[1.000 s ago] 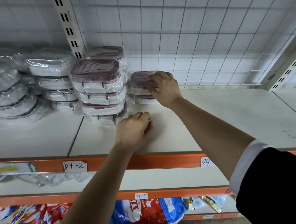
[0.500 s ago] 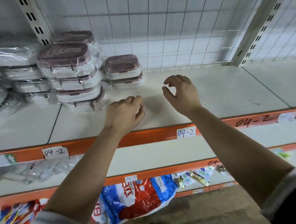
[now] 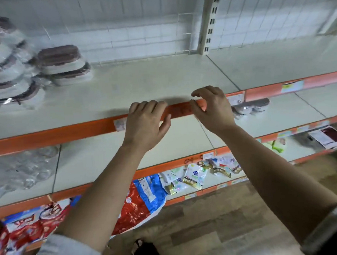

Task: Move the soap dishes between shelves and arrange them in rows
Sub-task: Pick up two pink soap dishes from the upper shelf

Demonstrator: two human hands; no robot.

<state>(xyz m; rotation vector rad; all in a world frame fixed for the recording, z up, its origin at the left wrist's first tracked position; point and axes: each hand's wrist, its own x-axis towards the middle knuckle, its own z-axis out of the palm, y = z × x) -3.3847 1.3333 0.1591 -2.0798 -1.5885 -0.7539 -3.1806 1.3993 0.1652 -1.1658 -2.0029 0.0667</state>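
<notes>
Left hand (image 3: 146,126) and right hand (image 3: 214,110) hover empty, loosely curled, at the shelf edge (image 3: 65,133); blurred soap dishes (image 3: 64,64) seem stacked.

The top shelf (image 3: 161,84) is bare board from the small stack of soap dishes (image 3: 65,64) rightward, reachable over the orange rail (image 3: 65,131). Taller stacks (image 3: 4,64) crowd its left end. A wire grid (image 3: 137,26) and slotted post (image 3: 208,20) close the back. On the middle shelf (image 3: 87,162), clear packs (image 3: 18,172) fill the left and one dish (image 3: 249,106) sits at the right.
</notes>
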